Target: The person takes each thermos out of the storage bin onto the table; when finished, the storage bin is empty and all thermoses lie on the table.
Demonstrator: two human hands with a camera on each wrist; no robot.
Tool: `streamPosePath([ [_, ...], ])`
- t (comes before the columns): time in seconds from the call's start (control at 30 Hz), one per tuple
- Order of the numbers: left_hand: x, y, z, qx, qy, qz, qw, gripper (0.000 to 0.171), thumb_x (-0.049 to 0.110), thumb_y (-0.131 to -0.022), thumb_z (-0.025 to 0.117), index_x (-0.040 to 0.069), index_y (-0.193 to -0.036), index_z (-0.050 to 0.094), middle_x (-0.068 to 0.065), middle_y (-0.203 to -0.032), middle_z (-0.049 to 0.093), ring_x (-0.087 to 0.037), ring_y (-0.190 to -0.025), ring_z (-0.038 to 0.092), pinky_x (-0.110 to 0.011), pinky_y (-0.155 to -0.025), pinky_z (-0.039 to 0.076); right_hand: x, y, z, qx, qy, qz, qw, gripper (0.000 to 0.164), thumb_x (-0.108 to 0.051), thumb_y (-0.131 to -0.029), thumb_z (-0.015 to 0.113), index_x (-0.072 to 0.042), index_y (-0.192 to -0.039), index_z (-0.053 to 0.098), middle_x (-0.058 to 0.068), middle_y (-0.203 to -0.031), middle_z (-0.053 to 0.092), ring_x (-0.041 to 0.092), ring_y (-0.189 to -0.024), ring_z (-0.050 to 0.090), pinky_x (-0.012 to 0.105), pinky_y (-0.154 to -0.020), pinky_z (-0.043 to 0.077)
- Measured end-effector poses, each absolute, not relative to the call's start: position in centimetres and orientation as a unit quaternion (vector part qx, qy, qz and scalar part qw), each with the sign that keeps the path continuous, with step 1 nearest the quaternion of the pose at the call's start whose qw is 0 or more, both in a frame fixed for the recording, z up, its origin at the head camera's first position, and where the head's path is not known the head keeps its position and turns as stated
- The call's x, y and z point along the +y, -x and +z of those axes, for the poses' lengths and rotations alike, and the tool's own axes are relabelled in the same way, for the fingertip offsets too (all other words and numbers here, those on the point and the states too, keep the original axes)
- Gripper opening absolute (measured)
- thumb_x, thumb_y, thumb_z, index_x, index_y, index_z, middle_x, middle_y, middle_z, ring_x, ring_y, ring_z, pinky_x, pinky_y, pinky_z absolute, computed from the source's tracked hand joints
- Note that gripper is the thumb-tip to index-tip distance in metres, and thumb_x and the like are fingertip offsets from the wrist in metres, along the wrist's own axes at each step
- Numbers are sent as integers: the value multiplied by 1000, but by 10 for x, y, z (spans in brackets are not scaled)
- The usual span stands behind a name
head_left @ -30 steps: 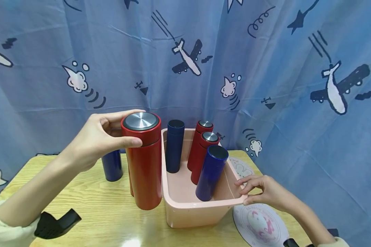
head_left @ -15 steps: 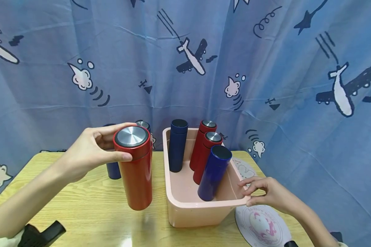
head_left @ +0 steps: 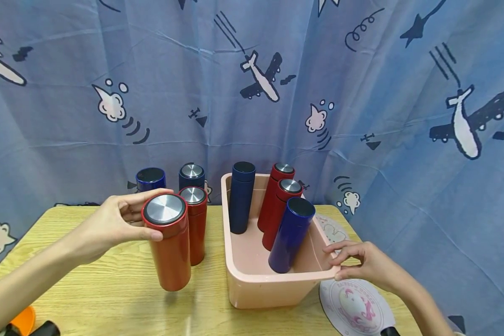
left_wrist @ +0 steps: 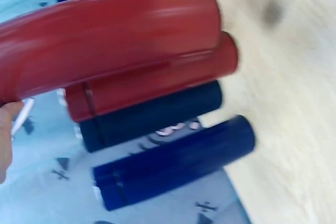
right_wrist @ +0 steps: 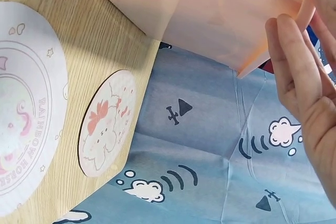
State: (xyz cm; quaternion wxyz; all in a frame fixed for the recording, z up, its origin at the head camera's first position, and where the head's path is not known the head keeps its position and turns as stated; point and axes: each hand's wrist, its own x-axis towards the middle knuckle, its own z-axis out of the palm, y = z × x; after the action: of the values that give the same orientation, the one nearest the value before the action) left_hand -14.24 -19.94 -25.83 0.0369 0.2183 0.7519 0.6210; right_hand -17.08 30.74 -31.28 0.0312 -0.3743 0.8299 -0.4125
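Observation:
My left hand (head_left: pixel 109 226) grips a red thermos (head_left: pixel 171 263) around its upper part, thumb in front and fingers behind. The thermos is upright, low over the table, with a shiny silver lid. Just behind it stand another red thermos (head_left: pixel 198 233), a dark navy thermos (head_left: pixel 192 179) and a bright blue thermos (head_left: pixel 151 179); the left wrist view shows all three side by side. My right hand (head_left: pixel 371 263) pinches the front right corner of a pale pink bin (head_left: pixel 277 279). Inside the bin are a navy thermos (head_left: pixel 240 205), two red thermoses (head_left: pixel 277 212) and a leaning blue thermos (head_left: pixel 289 242).
A round mat with a pink horse print (head_left: pixel 357 303) lies right of the bin, and a rabbit-print mat (right_wrist: pixel 107 124) lies farther back. An orange object (head_left: pixel 24 320) shows at the lower left. A blue airplane-print curtain (head_left: pixel 172 93) hangs behind the wooden table (head_left: pixel 109 298).
My left hand has carried the red thermos leftward and down, away from the bin, uncovering the thermoses behind it. The right hand stays on the bin's rim.

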Motion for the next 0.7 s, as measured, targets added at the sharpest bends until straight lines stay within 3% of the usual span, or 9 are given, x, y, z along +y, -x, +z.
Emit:
streamPosePath([
  [0.37, -225, 155, -283, 761, -254, 594, 53, 70, -2, -79, 75, 14, -141, 49, 2, -120, 65, -15, -105, 65, -25, -84, 54, 307, 169, -314, 825, 371, -425, 25, 16, 1, -76, 76, -3, -92, 73, -1, -114, 68, -4, -108, 55, 18, -75, 54],
  [0.7, -247, 170, -295, 735, -306, 598, 93, 69, -8, -82, 68, 9, -144, 43, 2, -123, 65, -13, -109, 63, -27, -86, 54, 306, 168, -314, 829, 366, -423, 23, 16, 0, -76, 76, -3, -91, 73, -2, -114, 68, -3, -107, 56, 18, -74, 53],
])
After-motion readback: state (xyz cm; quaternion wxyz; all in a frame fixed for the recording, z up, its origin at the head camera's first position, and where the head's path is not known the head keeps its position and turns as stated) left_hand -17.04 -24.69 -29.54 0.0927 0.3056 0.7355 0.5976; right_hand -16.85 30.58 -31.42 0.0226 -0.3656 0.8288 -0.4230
